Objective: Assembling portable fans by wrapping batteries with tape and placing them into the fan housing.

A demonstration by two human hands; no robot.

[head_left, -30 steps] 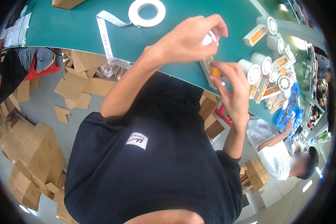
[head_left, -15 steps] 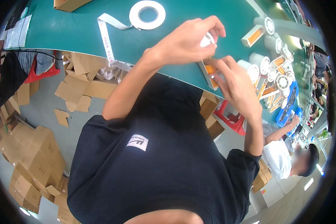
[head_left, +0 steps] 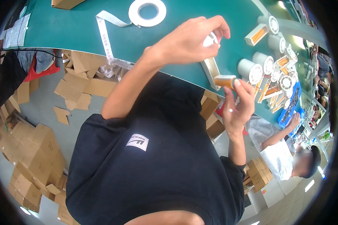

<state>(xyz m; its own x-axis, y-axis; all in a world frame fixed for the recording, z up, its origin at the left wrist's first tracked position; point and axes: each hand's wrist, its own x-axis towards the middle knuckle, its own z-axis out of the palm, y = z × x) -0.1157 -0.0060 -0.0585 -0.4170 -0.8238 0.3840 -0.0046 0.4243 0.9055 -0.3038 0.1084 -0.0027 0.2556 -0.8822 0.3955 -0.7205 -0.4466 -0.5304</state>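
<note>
Your left hand [head_left: 189, 42] grips a white part [head_left: 210, 39], mostly hidden tbh. Your right hand [head_left: 237, 110] pinches an orange block [head_left: 224, 81], one end covered.

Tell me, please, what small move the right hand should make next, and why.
Probably, the right hand should ease the orange-wrapped pack into the open white trough: the trough's visible inside looks bare, the left hand grips its round white end, and a similar trough nearby has orange inside.

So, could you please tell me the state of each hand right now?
Left hand: closed, holding the white casing by its round end.
Right hand: closed, holding the orange block.
</note>
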